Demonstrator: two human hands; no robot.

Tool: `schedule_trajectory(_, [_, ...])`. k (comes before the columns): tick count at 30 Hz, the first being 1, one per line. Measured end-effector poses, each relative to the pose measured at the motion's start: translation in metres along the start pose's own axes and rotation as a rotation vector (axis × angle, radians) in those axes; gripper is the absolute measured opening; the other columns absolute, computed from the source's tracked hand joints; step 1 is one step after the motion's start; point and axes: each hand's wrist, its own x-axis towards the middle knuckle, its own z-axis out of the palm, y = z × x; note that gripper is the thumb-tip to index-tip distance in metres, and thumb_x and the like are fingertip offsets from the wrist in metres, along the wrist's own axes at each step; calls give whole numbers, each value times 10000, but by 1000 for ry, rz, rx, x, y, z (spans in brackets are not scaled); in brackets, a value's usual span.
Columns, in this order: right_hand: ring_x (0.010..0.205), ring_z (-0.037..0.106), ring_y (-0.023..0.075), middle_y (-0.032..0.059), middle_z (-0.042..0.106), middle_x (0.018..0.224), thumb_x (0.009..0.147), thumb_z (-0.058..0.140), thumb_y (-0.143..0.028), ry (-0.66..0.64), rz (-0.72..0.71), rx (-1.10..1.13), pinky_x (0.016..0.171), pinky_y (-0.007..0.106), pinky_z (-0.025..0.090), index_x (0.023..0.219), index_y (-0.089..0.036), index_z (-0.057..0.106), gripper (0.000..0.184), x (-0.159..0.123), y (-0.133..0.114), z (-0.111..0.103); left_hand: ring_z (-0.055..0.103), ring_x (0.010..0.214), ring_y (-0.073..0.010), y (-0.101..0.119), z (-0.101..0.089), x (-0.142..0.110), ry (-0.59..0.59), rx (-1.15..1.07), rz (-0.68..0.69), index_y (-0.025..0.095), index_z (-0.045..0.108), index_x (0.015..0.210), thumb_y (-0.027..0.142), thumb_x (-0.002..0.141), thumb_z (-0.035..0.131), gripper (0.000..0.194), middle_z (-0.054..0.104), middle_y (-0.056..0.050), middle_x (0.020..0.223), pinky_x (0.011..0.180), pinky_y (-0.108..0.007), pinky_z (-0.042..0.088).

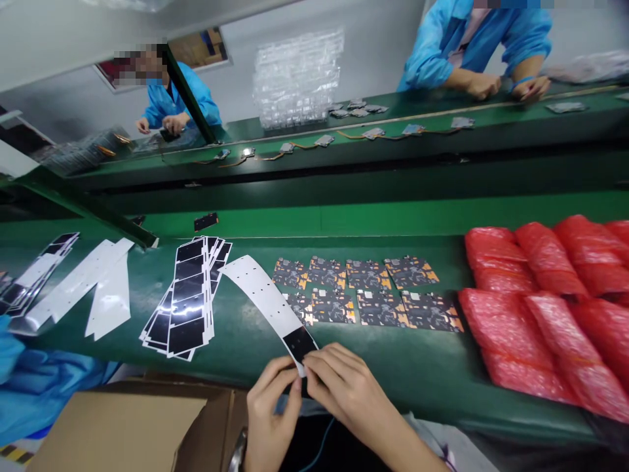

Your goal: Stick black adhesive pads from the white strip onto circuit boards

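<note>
While the left hand (272, 414) and right hand (346, 393) are gripping the lower end of a curved white liner strip (260, 295), the fingers of both are set narrow, pinching the strip at its black patch (299, 343). The strip is arching up from a green conveyor belt (393, 357), its upper end lying on the belt just beside a stack of black-and-white sheets (187, 301). Rows of dark printed circuit panels (368, 292) are lying to the right, near red bubble-wrapped packs (511, 341). A cardboard box (118, 432) is standing below the belt's near edge, while a co-worker's hands (506, 86) are working at a farther belt.
</note>
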Motion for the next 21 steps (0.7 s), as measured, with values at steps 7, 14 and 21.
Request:
schedule_trajectory(7, [741, 753, 185, 88, 769, 935, 958, 494, -99, 5, 45, 195, 668, 259, 610, 960, -155, 655, 170, -15, -10, 28, 683, 1198, -297, -34, 7, -14, 61, -563, -511, 212, 542, 1434, 475, 776, 819, 760, 709, -147, 1305, 1012, -342, 549])
schedule_trajectory(14, [513, 673, 142, -4, 681, 603, 809, 724, -271, 68, 813, 897, 524, 216, 582, 729, -176, 720, 124, -10, 25, 20, 720, 1129, -270, -33, -11, -9, 22, -557, -524, 234, 137, 1632, 463, 899, 704, 954, 764, -124, 1199, 981, -345, 570])
schedule_trajectory(21, [527, 698, 161, 16, 730, 658, 801, 788, -308, 849, 846, 538, 549, 274, 646, 748, -179, 758, 142, -19, 45, -26, 383, 1498, -260, -8, -10, -9, 307, -78, -396, 246, 434, 1537, 452, 1007, 514, 575, 531, -93, 1540, 1242, -441, 286])
